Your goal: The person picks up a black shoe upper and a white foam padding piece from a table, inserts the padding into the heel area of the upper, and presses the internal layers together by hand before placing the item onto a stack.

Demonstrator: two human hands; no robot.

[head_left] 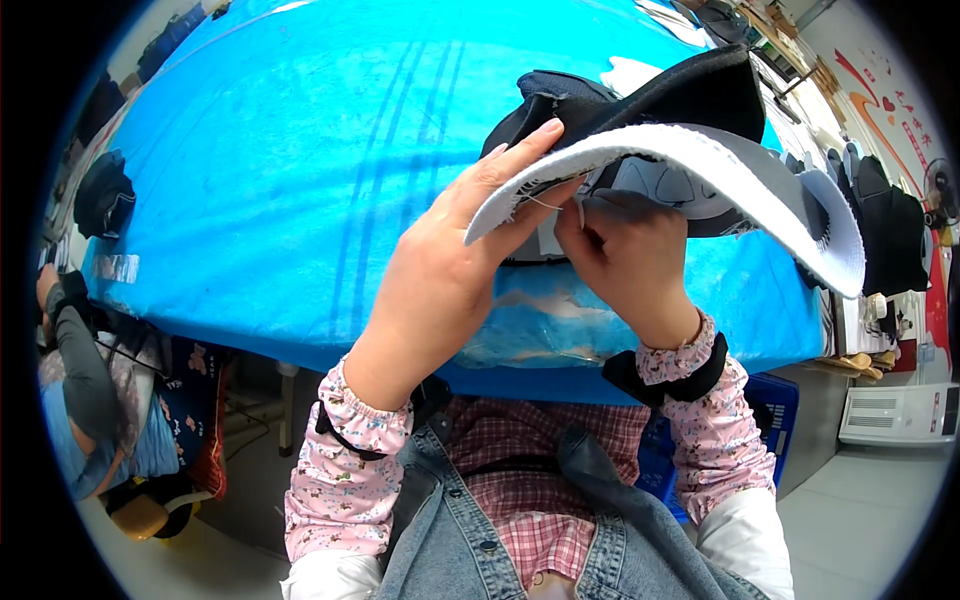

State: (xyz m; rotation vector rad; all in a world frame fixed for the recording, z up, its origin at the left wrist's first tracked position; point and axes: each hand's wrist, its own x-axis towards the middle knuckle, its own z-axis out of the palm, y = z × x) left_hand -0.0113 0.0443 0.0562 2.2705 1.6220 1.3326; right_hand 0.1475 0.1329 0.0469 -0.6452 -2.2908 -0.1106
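Observation:
A curved, padded fabric piece (690, 150), white on one face and dark on the other with a frayed, thready edge, is lifted above the near edge of the blue-covered table. My left hand (445, 255) grips its left end, fingers reaching up toward black fabric (690, 95) behind it and thumb side under the edge. Beneath the white curve, my right hand (632, 250) is closed in a pinch close to the left fingers. What lies between its fingertips is hidden. A grey-white panel with dark line markings (665, 185) shows just above the right knuckles.
The blue cover (270, 150) spreads across the table. A dark fabric bundle (103, 195) lies at its left edge, and more black pieces (885, 215) stand at the right. A blue crate (775, 405) sits below the table. At far left is another person's arm (75, 350).

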